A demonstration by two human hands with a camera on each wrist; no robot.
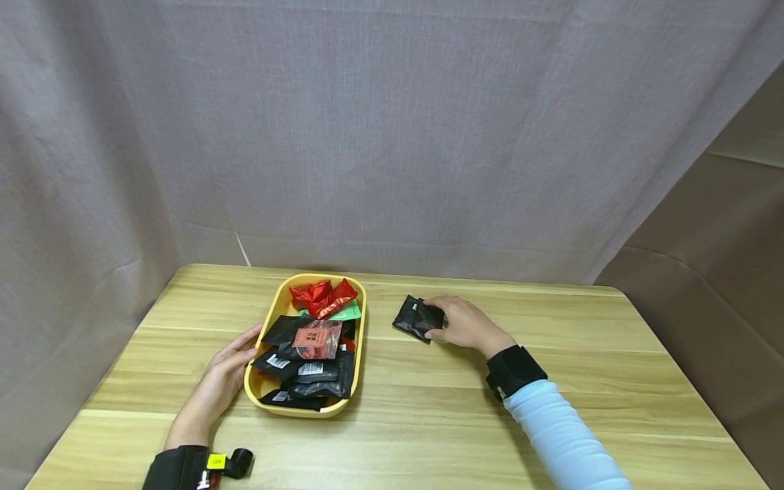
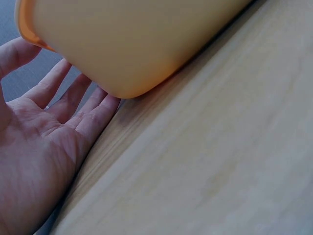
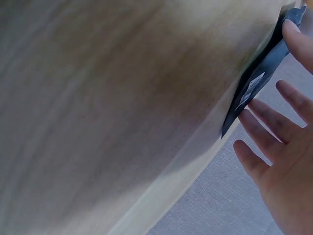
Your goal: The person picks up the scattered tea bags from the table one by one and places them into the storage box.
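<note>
My left hand [image 1: 228, 367] lies against the left side of a yellow basket [image 1: 363, 320], its fingers fairly straight. In the left wrist view, those fingertips sit right at the basket's lower wall [image 2: 122, 54]. Several black packets [image 1: 321, 388] and red-wrapped pieces [image 1: 333, 297] fill the basket, and a packet with a red picture label [image 1: 317, 340] lies on top. To the right, my right hand [image 1: 465, 323] touches a single black packet [image 1: 413, 318] on the table. In the right wrist view, thumb and fingertips meet this packet's [image 3: 259, 73] edges, the fingers spread and mostly straight.
A light wooden table [image 1: 429, 429] carries everything. Grey cloth [image 1: 392, 136] hangs behind its far edge and along the left. A brownish cloth [image 1: 723, 258] hangs at the right. Black bands are strapped on both wrists, the left one with a small black camera [image 1: 240, 463].
</note>
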